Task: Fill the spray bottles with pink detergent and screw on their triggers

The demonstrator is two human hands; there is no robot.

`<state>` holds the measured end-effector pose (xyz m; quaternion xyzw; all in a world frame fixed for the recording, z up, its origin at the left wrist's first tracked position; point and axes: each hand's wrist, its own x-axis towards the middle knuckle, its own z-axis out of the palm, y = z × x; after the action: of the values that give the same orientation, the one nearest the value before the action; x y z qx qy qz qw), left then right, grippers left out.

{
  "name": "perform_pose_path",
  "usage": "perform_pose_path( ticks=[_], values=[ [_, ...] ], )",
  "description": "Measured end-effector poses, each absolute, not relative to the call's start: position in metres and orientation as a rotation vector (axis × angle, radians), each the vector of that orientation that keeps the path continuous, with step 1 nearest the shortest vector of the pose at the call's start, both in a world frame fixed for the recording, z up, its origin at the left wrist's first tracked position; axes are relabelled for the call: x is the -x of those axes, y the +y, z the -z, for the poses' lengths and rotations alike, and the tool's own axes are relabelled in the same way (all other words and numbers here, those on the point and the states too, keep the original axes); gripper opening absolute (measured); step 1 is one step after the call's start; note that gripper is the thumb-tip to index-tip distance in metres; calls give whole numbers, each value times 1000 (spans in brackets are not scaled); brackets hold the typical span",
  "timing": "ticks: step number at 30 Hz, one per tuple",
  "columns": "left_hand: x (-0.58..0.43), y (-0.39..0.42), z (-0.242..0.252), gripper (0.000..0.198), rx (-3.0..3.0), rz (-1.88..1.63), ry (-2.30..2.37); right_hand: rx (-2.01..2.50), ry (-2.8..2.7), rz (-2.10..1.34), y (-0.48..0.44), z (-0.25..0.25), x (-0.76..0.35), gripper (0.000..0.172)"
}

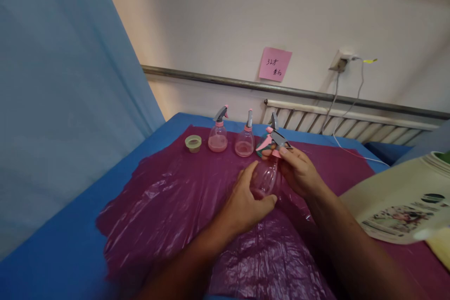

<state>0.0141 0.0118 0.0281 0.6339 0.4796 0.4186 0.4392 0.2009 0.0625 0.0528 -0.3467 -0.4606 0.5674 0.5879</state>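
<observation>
A clear spray bottle [266,176] with a pink collar and grey-and-pink trigger head is tilted between my hands, above the purple plastic sheet [168,206]. My left hand [248,199] is wrapped round its lower body. At the neck, my right hand [297,166] pinches the pink collar just under the head. Behind stand two upright spray bottles holding pink liquid, a left one [218,140] and a middle one [244,143]. A teal spray bottle [260,143] is partly hidden behind the held one. Left of them sits a small greenish cup [193,143].
A large pale jug [397,197] with a label lies close on the right, beside a yellow item [441,248]. A blue curtain [70,79] hangs at left. Behind the table are a metal rail [204,77], a radiator [309,112] and hanging cables [333,98].
</observation>
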Motion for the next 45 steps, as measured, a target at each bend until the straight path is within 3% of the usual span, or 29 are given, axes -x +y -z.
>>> perform_pose_path(
  ticks=[6,19,34,45],
  values=[
    [-10,15,-35,65,-1160,-1026,832,694,-989,-1387,62,-57,-208,41],
    [-6,14,-35,64,-639,-823,367,642,-947,-1446,61,-53,-203,49],
    [-5,11,-34,66,-776,-873,428,707,-1026,-1396,60,-58,-213,51],
    [-12,8,-38,63,-1219,-1104,906,875,-1057,-1326,68,-51,-221,50]
  ],
)
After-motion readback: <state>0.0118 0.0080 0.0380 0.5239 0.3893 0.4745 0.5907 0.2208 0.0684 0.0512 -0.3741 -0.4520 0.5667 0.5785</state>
